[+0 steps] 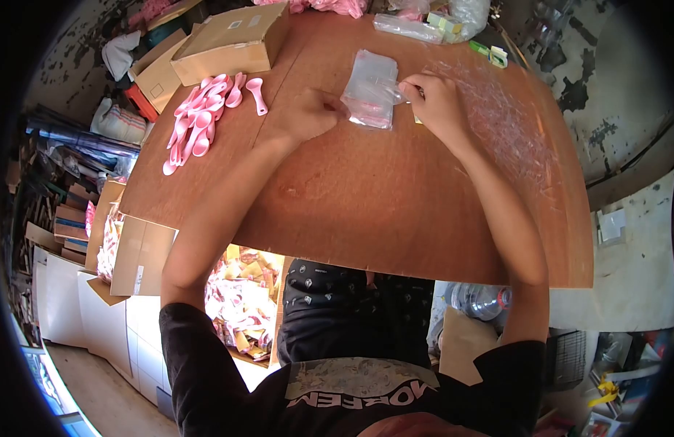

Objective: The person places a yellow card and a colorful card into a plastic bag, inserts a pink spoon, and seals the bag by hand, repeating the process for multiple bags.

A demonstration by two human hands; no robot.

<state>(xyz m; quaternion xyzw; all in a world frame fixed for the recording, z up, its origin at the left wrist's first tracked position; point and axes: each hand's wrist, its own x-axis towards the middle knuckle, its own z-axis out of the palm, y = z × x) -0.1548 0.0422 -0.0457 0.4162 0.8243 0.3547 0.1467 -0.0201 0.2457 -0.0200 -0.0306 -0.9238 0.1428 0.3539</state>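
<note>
A stack of clear plastic bags (371, 80) lies on the brown wooden table (337, 189). At its left edge is my left hand (316, 115), fingers curled together; what they hold, if anything, is too small to make out. On the other side, my right hand (433, 100) pinches a bit of clear plastic at the stack's right edge. Pink spoons (200, 120) lie in a pile to the left of my left hand, with a single pink spoon (257, 96) beside them.
Cardboard box (231, 44) at the back left. Clear plastic strips (508, 124) spread over the right side. A green cutter-like item (490, 54) and plastic packs (408, 28) lie at the back. Below the table stands a box of packed pink items (242, 306).
</note>
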